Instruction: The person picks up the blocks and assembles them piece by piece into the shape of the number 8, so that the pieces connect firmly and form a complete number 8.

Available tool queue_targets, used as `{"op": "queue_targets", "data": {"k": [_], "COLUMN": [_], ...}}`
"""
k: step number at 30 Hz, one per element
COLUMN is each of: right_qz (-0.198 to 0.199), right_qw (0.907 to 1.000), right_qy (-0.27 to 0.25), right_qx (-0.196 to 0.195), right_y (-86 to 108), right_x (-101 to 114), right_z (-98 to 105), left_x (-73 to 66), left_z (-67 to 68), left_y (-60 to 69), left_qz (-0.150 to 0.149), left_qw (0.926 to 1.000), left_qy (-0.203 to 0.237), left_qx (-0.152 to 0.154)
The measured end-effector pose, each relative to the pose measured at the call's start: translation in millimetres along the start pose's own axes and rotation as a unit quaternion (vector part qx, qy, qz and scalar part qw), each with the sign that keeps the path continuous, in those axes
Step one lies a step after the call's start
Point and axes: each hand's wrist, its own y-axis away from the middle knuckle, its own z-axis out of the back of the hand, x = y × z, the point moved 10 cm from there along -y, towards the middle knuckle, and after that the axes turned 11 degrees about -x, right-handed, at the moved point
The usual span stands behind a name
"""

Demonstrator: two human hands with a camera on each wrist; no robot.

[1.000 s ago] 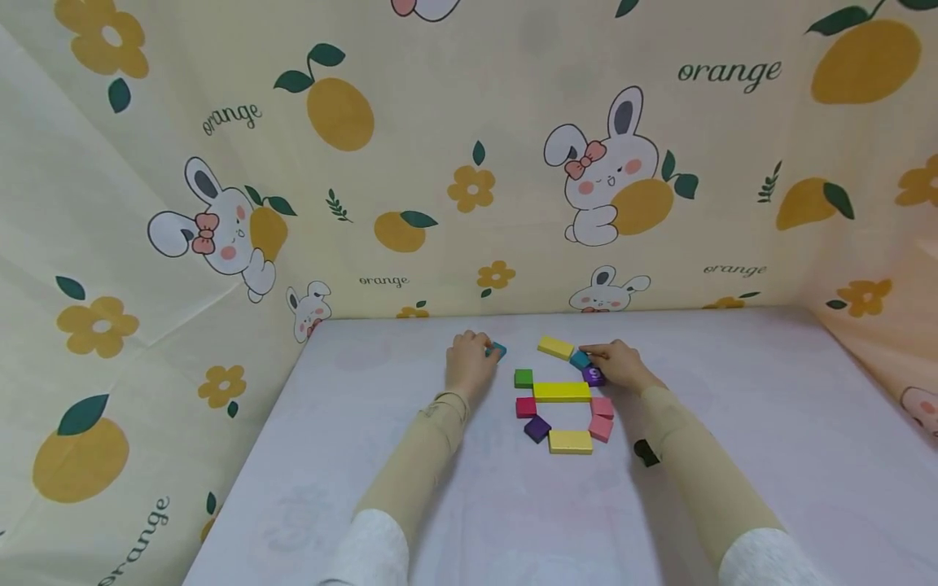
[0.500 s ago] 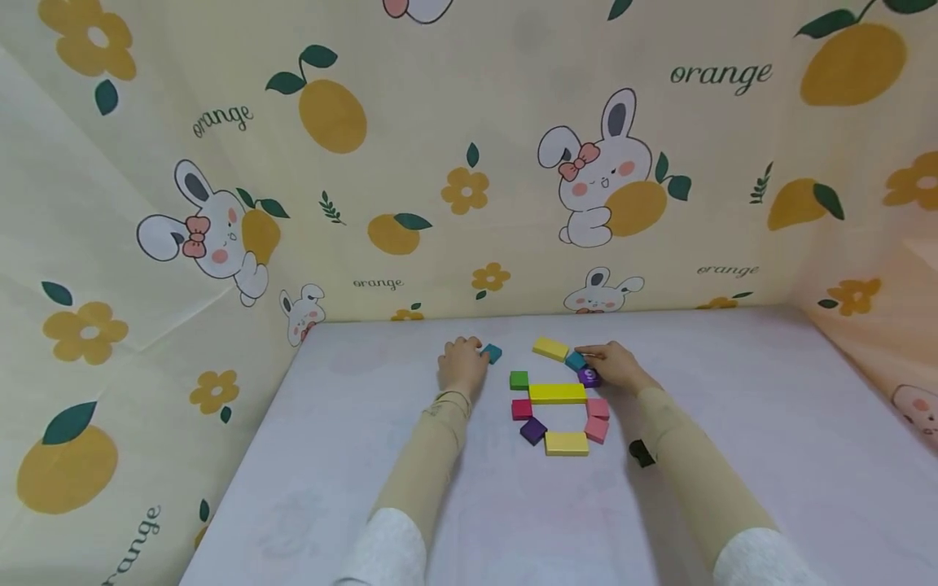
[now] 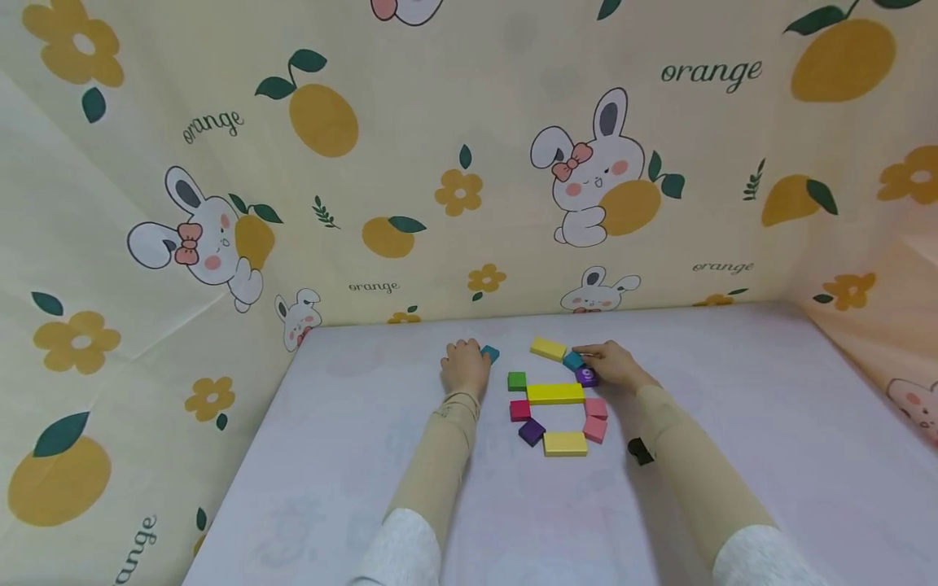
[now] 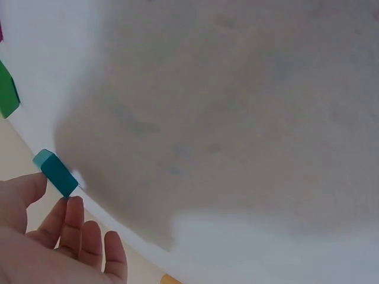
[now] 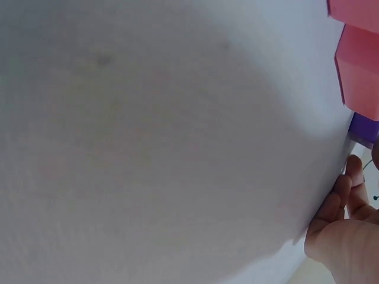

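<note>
My left hand [image 3: 466,366] is at the table's back, left of the arranged blocks. Its thumb and fingertips pinch a teal block [image 4: 57,174], whose top shows beside the fingers in the head view. To the right, my right hand [image 3: 615,365] holds its index finger and thumb at a second teal block [image 3: 573,360], between a yellow block [image 3: 548,348] and a purple block [image 3: 587,376]. In the right wrist view only the purple block [image 5: 363,129] and part of the hand show; the teal block is out of frame.
Nearer me, a long yellow block [image 3: 555,394] spans the oval of blocks. A green block [image 3: 516,381], red block [image 3: 519,410], dark purple block [image 3: 532,432], pale yellow block [image 3: 565,444] and pink blocks [image 3: 595,429] surround it. A black object [image 3: 641,451] lies by the right sleeve.
The whole head view has shifted slightly left. My left hand has drawn closer around its teal block, its fingers shifting a little. The right hand stays at its teal block.
</note>
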Motion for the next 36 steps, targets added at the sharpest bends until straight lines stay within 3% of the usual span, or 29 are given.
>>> {"op": "queue_targets", "data": {"k": [6, 13, 20, 36], "right_qz": [0.015, -0.021, -0.002, -0.035], "right_qw": [0.9999, 0.9997, 0.9998, 0.9985], "right_qy": [0.001, -0.008, -0.022, -0.036], "right_qx": [-0.004, 0.009, 0.002, 0.021], "right_y": [1.2, 1.3, 3.8, 5.0], "right_x": [1.4, -3.8, 0.9, -6.8], "right_z": [-0.1, -3.5, -1.6, -6.6], "left_x": [1.5, -5.3, -17.2, -28.0], "left_z": [-2.9, -5.7, 2.3, -3.5], "left_y": [1.3, 3.7, 12.6, 19.0], "left_qz": [0.012, 0.007, -0.003, 0.005], "left_qw": [0.9995, 0.9988, 0.9976, 0.9928], "left_qy": [0.028, 0.048, 0.068, 0.112], "left_qx": [0.000, 0.008, 0.014, 0.042]}}
